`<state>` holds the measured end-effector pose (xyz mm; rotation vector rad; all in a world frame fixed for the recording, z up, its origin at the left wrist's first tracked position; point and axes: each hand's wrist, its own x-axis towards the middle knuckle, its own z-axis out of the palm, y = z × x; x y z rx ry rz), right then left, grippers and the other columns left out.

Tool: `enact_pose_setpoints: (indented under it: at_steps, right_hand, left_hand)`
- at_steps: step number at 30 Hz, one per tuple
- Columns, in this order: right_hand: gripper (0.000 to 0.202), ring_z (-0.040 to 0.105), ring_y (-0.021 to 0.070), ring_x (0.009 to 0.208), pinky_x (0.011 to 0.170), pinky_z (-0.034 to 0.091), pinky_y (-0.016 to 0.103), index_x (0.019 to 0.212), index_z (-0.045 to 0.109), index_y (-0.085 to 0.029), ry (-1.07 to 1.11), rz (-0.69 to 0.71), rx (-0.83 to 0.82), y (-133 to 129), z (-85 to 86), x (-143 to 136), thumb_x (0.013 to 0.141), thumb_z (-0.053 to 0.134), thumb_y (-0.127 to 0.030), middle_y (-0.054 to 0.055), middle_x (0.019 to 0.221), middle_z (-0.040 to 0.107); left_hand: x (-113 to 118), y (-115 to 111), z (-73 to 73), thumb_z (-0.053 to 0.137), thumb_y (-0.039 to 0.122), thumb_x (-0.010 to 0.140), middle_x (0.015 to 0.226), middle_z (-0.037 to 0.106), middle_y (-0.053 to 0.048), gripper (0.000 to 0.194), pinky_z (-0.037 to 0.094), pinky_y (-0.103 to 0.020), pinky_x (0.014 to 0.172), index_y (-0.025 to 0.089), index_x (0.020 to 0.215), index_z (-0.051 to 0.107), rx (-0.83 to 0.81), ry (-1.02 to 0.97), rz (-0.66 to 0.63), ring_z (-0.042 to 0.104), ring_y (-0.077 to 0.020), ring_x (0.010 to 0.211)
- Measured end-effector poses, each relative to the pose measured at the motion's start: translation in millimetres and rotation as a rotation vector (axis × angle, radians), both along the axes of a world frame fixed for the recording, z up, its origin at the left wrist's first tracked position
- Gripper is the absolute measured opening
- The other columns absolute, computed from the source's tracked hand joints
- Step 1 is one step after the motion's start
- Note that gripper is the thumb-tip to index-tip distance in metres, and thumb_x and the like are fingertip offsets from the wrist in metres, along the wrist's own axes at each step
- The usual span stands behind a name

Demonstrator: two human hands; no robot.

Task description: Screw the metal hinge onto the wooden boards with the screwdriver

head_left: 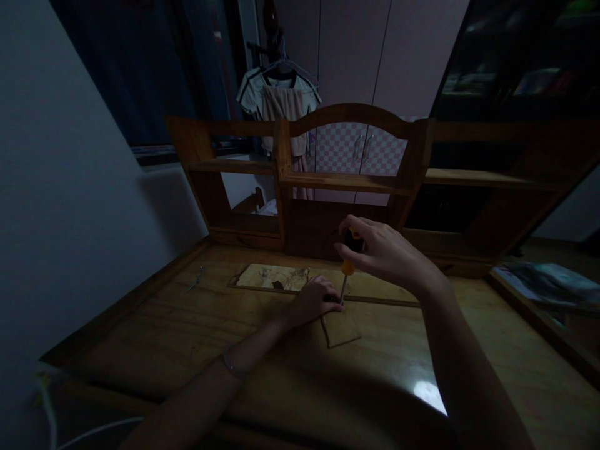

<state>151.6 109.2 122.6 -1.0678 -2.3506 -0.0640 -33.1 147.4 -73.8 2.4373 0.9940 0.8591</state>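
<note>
My right hand [375,250] is closed around the yellow and black handle of a screwdriver [347,269], which points down and stands nearly upright. Its metal shaft ends at the fingertips of my left hand [313,301]. Those fingers are closed over a small dark piece [332,299], too dim and covered to name. Under the screwdriver's tip and beside my left fingers lies a small wooden block [341,328] on the wooden desktop [262,337]. Just behind my hands a long thin board [267,277], with worn, dark-stained patches, stretches across the desk.
A small metallic object [197,278] lies on the desk at the left. At the back rises a wooden shelf unit [347,181]. Plastic-wrapped items [548,284] sit beyond the right edge. A white cable [100,430] runs at the lower left. The room is dim.
</note>
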Motion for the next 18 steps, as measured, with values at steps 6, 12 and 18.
enact_pose_setpoints:
  at_steps: [6, 12, 18]
  right_hand:
    - [0.016, 0.055, 0.017, 0.079, 0.074, 0.039, 0.027, 0.105, 0.054, -0.021, -0.004, 0.014, 0.02, 0.5, -0.2, -2.2, 0.09, 0.06, -0.022, 0.001, 0.096, 0.059]
    - [0.025, 0.056, 0.0196, 0.08, 0.072, 0.04, 0.028, 0.112, 0.052, -0.02, 0.001, -0.023, -0.01, -1.4, -0.2, -1.3, 0.092, 0.061, -0.033, 0.003, 0.1, 0.06]
    - [0.019, 0.056, 0.0185, 0.082, 0.077, 0.04, 0.028, 0.106, 0.053, -0.02, 0.013, 0.022, 0.024, 0.8, -1.0, -1.0, 0.089, 0.06, -0.022, 0.002, 0.099, 0.06]
  left_hand:
    - [0.1, -2.7, 2.9, 0.076, 0.044, 0.078, 0.087, 0.069, -0.002, 0.024, 0.037, -0.034, 0.089, 0.021, 0.084, 0.074, 0.025, -0.008, -0.016, 0.055, -0.0201, 0.095]
    - [1.1, -4.2, 0.2, 0.073, 0.042, 0.08, 0.086, 0.067, -0.003, 0.022, 0.038, -0.034, 0.089, 0.02, 0.084, 0.073, 0.076, -0.014, -0.003, 0.055, -0.0197, 0.095]
    - [2.9, -9.4, 8.1, 0.073, 0.039, 0.081, 0.083, 0.066, -0.003, 0.021, 0.036, -0.036, 0.095, 0.019, 0.082, 0.071, 0.135, 0.033, -0.009, 0.054, -0.0199, 0.095]
